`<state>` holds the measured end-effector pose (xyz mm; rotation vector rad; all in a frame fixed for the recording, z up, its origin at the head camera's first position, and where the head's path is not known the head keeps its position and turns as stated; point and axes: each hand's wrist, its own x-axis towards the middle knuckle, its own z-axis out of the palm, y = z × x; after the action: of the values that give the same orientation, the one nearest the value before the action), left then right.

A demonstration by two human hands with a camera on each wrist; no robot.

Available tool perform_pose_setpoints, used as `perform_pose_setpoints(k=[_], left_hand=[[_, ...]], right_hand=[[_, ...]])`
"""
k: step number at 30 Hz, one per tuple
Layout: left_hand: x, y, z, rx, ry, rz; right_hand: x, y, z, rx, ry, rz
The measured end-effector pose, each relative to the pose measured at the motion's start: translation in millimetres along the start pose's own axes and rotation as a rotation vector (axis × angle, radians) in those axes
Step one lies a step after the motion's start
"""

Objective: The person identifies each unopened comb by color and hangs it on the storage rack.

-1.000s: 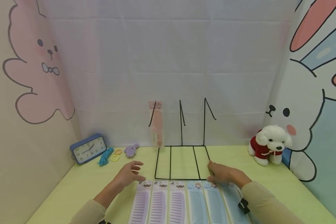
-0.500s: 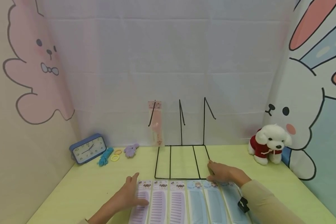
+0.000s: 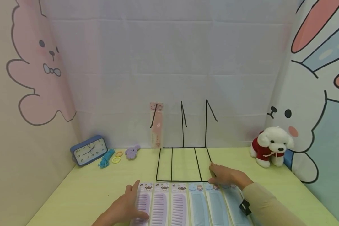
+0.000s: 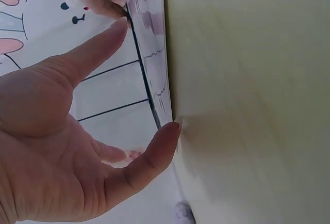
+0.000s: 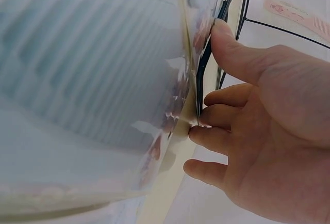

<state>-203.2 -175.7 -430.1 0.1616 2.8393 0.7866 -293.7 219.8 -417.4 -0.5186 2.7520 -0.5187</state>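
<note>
in the head view, the left hand point(image 3: 124, 205) was at the leftmost flat pack with a purple toothed comb point(image 3: 144, 199). its thumb and fingers stood wide apart: the thumb was over this pack, and a finger was just beside its left edge. two more packs with purple combs point(image 3: 159, 204) and three packs with light blue combs point(image 3: 199, 207) lay to the right of it, in one row on the pale yellow-green table point(image 3: 73, 194). the right hand point(image 3: 224, 175) held the right front corner of the black wire rack point(image 3: 198, 164), which had three hooks. on its left hook hung a narrow pack with a pink comb point(image 3: 157, 135). behind, at the left, stood a blue rectangular clock point(image 3: 89, 150); at the right sat a white plush dog in red clothes point(image 3: 273, 147).

in the left wrist view, the thumb and one finger made a broad gap, and the finger's tip was low at the table. whether the thumb touched the purple pack, i could not tell.

in the right wrist view, the thumb and bent fingers were on the black wire, with a narrow gap between them, close beside a blue comb pack.
</note>
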Motion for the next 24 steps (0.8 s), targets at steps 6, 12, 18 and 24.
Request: perform_pose_setpoints(k=[6, 12, 18, 24], left_hand=[[-3.0, 4.9, 6.9, 0.045, -0.047, -0.07], [-5.8, 6.2, 7.5, 0.047, -0.046, -0.047], [-5.1, 5.9, 7.1, -0.001, -0.084, -0.092], [-2.5, 1.0, 3.0, 0.003, -0.1, -0.064]], right_hand=[[0.9, 0.3, -0.7, -0.002, -0.007, 0.0], [1.6, 2.0, 0.8, -0.001, -0.008, -0.005], [2.5, 1.9, 2.1, 0.003, -0.006, -0.003], [0.8, 1.5, 0.3, 0.011, -0.003, -0.008]])
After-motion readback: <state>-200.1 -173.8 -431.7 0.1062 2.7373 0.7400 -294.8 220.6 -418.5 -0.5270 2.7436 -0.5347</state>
